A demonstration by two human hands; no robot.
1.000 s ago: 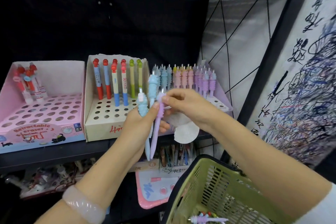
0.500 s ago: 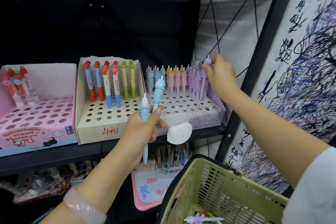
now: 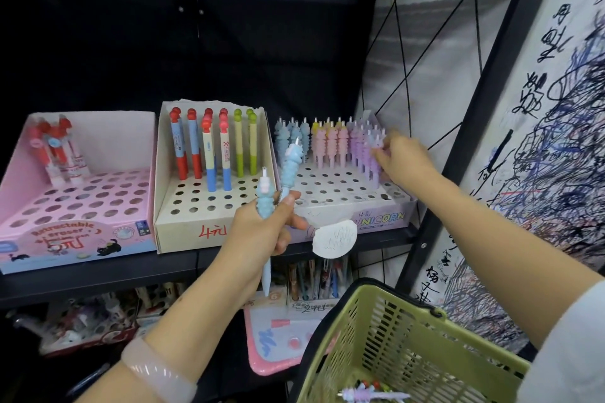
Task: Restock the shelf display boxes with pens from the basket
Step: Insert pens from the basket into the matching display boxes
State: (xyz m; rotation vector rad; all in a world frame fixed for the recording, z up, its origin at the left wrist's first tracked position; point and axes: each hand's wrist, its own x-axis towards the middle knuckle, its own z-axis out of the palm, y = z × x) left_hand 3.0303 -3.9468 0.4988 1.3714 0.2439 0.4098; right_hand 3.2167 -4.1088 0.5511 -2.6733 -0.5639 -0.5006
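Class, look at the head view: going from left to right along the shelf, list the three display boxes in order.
Pink eraser box → cream box of red, blue and green pens → Unicorn box, where the right hand holds a purple pen.

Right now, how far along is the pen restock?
Done: the unicorn box has its back rows filled with blue, pink and purple pens. In hand: the right hand sets a purple pen into it; the left hand holds two blue pens. Left: those two, many empty front holes, more pens in the basket.
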